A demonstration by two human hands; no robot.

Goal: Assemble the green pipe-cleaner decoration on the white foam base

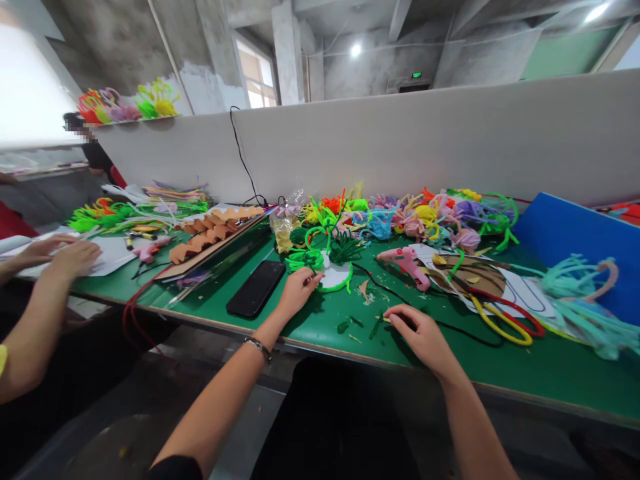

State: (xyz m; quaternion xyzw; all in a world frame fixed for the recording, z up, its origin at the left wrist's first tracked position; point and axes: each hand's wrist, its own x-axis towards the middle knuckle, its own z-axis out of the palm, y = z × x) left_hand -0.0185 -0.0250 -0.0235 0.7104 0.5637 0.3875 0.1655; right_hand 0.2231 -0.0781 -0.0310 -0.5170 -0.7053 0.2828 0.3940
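My left hand (299, 291) is closed at the left edge of a white disc (336, 276) rimmed with bright green pipe cleaner. Green pipe-cleaner tufts (306, 260) and a curled green loop rise around the disc; the left fingertips are partly hidden against it. Lower right of the disc, my right hand (419, 333) is pinched just above the table. Between its thumb and forefinger shows a small yellowish scrap (386, 319), too small to name exactly. Dark green scraps (376, 327) lie beside the right fingertips. A pink glue gun (407, 265) rests behind the right hand.
A black phone (257, 288) lies left of my left hand. Many coloured pipe-cleaner pieces (425, 217) line the partition (400, 140). At right are a blue board (585, 247) and a turquoise bundle (575, 293). Another person's hands (70, 257) work at far left.
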